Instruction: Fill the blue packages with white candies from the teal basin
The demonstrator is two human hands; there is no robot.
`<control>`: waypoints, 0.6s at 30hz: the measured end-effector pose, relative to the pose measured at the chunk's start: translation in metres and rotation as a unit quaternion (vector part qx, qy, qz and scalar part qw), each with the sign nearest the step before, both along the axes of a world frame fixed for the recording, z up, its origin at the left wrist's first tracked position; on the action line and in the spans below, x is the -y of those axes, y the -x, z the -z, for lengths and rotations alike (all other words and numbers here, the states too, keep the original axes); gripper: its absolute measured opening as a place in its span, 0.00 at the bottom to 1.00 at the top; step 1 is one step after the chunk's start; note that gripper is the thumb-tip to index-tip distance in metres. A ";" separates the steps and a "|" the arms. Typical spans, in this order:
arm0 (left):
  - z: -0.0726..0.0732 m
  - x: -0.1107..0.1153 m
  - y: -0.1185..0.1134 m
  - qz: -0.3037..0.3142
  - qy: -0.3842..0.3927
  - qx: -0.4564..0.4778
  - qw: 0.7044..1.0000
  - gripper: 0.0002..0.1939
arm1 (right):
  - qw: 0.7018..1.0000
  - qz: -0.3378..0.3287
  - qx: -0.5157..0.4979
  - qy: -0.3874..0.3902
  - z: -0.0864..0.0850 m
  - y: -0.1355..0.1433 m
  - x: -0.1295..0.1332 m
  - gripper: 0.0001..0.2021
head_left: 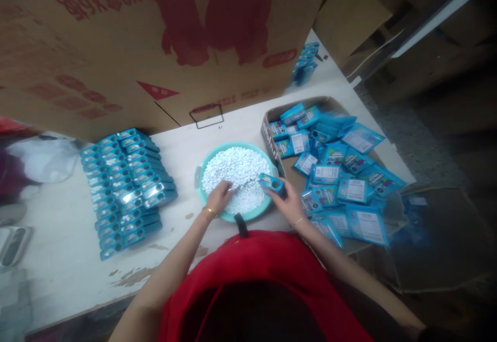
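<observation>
A round turquoise basin (pixel 201 190) full of small white pellets (pixel 240 163) stands in front of me. My left hand (pixel 219 197) reaches over its near left part, fingers drawn together at the pellets. What they pinch, if anything, is too small to make out. Over the basin's right rim, my right hand (pixel 290 204) grips a small blue box (pixel 271 182) with a dark round spot on its upper side. To the left, similar blue boxes (pixel 124 197) lie in close rows, some with white pellets showing at their ends.
At the right, an open carton (pixel 268 133) is heaped with blue printed packets (pixel 326 173). A large cardboard box (pixel 186 36) walls off the back of the white table (pixel 182 160). A clear plastic bag (pixel 46 158) lies far left. More blue packs (pixel 305 65) sit at the back right.
</observation>
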State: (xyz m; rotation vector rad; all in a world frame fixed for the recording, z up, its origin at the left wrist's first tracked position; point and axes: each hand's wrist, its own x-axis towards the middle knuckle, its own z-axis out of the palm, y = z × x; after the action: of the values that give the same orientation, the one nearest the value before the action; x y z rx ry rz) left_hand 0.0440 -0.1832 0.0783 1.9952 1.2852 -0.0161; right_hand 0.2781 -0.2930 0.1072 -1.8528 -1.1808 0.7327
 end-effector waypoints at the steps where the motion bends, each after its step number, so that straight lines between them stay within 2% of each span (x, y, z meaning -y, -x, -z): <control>1: -0.011 -0.003 0.008 0.006 -0.006 0.022 1.000 0.11 | 1.000 -0.003 0.008 -0.001 0.001 0.000 0.000 0.21; 5: -0.065 -0.013 0.030 0.052 -0.044 0.080 0.994 0.12 | 0.997 -0.041 0.066 -0.021 0.002 0.003 -0.005 0.18; 8: -0.104 -0.020 0.029 0.122 -0.066 0.073 0.988 0.13 | 0.990 -0.088 0.102 -0.042 0.001 0.010 -0.013 0.17; 12: -0.140 -0.028 0.010 0.232 -0.102 -0.006 0.967 0.14 | 0.979 -0.143 0.127 -0.062 0.000 0.018 -0.020 0.21; 18: -0.186 -0.022 -0.032 0.319 -0.144 -0.188 0.918 0.13 | 0.970 -0.172 0.149 -0.082 0.000 0.024 -0.021 0.23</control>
State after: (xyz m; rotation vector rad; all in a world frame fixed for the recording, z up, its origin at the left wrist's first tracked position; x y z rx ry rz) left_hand 0.0761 -0.1613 0.2646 2.6876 0.8213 -0.5771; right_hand 0.2537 -0.2719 0.1076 -1.6765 -1.7333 0.5309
